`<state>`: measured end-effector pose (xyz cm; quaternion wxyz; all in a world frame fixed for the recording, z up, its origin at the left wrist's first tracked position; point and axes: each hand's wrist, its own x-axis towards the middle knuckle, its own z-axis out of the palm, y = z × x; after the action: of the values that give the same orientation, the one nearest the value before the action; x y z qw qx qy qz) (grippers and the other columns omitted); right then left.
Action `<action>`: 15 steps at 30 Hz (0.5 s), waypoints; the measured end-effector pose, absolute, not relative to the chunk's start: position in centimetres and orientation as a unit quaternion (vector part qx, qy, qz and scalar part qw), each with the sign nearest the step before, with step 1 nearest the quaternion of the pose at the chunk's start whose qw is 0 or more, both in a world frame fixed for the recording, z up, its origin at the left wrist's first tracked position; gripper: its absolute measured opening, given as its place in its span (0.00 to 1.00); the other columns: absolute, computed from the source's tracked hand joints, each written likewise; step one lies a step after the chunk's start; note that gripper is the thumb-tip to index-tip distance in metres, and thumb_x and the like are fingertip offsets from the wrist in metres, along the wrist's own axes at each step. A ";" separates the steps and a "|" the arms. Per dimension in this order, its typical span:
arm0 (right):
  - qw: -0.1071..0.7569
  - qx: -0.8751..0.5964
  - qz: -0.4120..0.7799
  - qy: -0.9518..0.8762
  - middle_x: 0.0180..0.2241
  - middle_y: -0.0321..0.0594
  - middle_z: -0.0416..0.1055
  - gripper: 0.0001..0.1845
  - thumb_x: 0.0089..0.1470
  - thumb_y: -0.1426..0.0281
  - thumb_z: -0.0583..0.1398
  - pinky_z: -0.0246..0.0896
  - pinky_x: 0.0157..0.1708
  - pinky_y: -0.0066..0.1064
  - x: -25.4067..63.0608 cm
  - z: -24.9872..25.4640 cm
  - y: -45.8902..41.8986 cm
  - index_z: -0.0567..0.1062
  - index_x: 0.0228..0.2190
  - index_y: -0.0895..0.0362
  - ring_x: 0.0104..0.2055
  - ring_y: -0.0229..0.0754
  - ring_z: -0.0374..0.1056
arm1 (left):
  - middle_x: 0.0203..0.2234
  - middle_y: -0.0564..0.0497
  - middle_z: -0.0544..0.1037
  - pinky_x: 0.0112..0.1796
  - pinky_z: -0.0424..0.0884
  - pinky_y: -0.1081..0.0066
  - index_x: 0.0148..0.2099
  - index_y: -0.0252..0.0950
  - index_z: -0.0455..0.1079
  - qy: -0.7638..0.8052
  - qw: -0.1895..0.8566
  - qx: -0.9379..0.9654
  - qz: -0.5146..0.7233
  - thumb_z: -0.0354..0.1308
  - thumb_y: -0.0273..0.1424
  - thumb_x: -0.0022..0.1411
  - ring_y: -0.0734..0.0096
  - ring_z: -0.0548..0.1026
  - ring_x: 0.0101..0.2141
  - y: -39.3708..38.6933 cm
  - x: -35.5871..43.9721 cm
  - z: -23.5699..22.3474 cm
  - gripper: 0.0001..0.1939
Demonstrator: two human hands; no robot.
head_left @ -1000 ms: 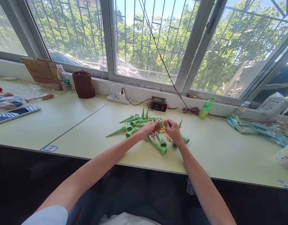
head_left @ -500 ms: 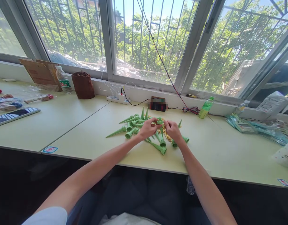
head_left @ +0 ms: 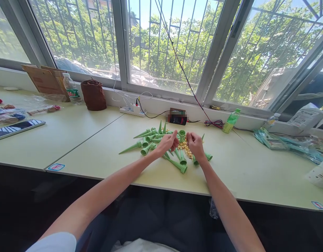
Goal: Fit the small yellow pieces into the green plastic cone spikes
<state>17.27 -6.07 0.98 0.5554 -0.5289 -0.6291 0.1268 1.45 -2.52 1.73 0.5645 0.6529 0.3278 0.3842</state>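
Observation:
My left hand (head_left: 168,144) is open above a heap of green plastic watering spikes, its thumb raised and its fingers loosely bent, with nothing visible in it. My right hand (head_left: 195,144) is closed, the thumb pressed on the curled fingers; what it holds, if anything, is hidden. Between the two hands a green plastic spike (head_left: 181,134) shows its round open end, apart from the fingers. Small yellow pieces (head_left: 187,149) lie in a pile below it. Near the table's front edge rests another green spike (head_left: 178,166).
On the left are a tablet (head_left: 18,130), a brown bag (head_left: 93,95) and a water bottle (head_left: 71,89). A power strip (head_left: 133,111) and a phone (head_left: 177,117) stand by the window. Rightward are a green bottle (head_left: 231,121) and plastic packets (head_left: 284,142).
The green spike that was held upright between my hands is out of my left fingers, its open end now turned towards me. My left hand has opened; my right hand stays closed.

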 end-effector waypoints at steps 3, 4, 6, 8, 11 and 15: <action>0.523 -0.510 0.142 -0.668 0.17 0.33 0.57 0.23 0.59 0.50 0.51 0.49 0.23 0.29 17.1 1.0 -6.3 0.65 0.23 0.55 0.22 0.36 0.53 | 0.18 0.46 0.72 0.15 0.59 0.72 0.24 0.31 0.69 0.335 0.659 0.597 0.312 0.43 0.64 0.57 0.75 0.66 0.15 -2.3 1.3 1.9 0.38; 0.518 -0.506 0.142 -0.675 0.18 0.33 0.57 0.23 0.59 0.51 0.51 0.49 0.23 0.29 17.0 1.0 -6.3 0.65 0.23 0.55 0.22 0.36 0.52 | 0.19 0.46 0.73 0.15 0.59 0.73 0.25 0.30 0.70 0.333 0.674 0.585 0.304 0.45 0.63 0.56 0.75 0.66 0.15 -2.3 1.3 2.0 0.38; 0.517 -0.506 0.137 -0.677 0.18 0.32 0.57 0.23 0.60 0.51 0.51 0.48 0.23 0.29 17.0 1.0 -6.4 0.64 0.23 0.55 0.22 0.36 0.52 | 0.20 0.46 0.74 0.16 0.60 0.73 0.27 0.30 0.71 0.326 0.683 0.577 0.309 0.50 0.62 0.55 0.76 0.66 0.15 -2.3 1.2 2.0 0.36; 0.515 -0.514 0.129 -0.674 0.18 0.32 0.56 0.23 0.60 0.52 0.51 0.47 0.23 0.29 17.1 1.1 -6.4 0.63 0.22 0.55 0.22 0.35 0.51 | 0.23 0.45 0.75 0.17 0.60 0.73 0.28 0.29 0.71 0.311 0.679 0.585 0.317 0.54 0.59 0.55 0.77 0.66 0.16 -2.4 1.2 2.0 0.33; 0.509 -0.531 0.122 -0.667 0.16 0.32 0.55 0.24 0.60 0.52 0.51 0.46 0.23 0.29 17.2 1.3 -6.5 0.60 0.20 0.55 0.22 0.35 0.50 | 0.22 0.47 0.73 0.17 0.60 0.73 0.30 0.31 0.69 0.283 0.653 0.618 0.333 0.56 0.56 0.55 0.77 0.67 0.17 -2.7 1.1 1.9 0.29; 0.503 -0.538 0.121 -0.666 0.15 0.32 0.55 0.26 0.60 0.51 0.50 0.46 0.23 0.30 17.4 1.3 -6.5 0.59 0.18 0.55 0.21 0.35 0.50 | 0.17 0.55 0.66 0.19 0.60 0.75 0.33 0.34 0.67 0.275 0.510 0.723 0.375 0.58 0.51 0.58 0.76 0.67 0.17 -3.1 0.9 1.7 0.23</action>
<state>17.39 -6.47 1.32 0.5029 -0.5378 -0.6658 0.1208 0.86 -3.10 1.74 0.5101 0.7235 0.2751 0.3751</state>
